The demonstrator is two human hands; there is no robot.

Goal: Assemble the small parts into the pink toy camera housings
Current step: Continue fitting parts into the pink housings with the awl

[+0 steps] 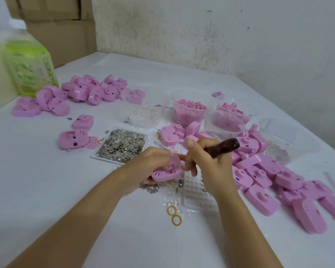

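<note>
My left hand [149,167] grips a pink toy camera housing [167,172] just above the table, open side up. In my right hand [211,163] I hold a tool with a dark brown wooden handle [223,147]; its thin metal tip [188,162] points into the housing. A white tray of small silver metal parts [121,145] lies just beyond my left hand. A few yellow and clear rings [173,214] lie on the table between my forearms, and loose silver bits [151,188] sit under the held housing.
Heaps of pink housings lie at the back left [81,93] and along the right [278,176]. Clear tubs hold clear rings [145,115], pink pellets [190,111] and pink parts [223,122]. A green-labelled jug [29,64] stands far left. A clear studded tray [197,192] lies under my right wrist.
</note>
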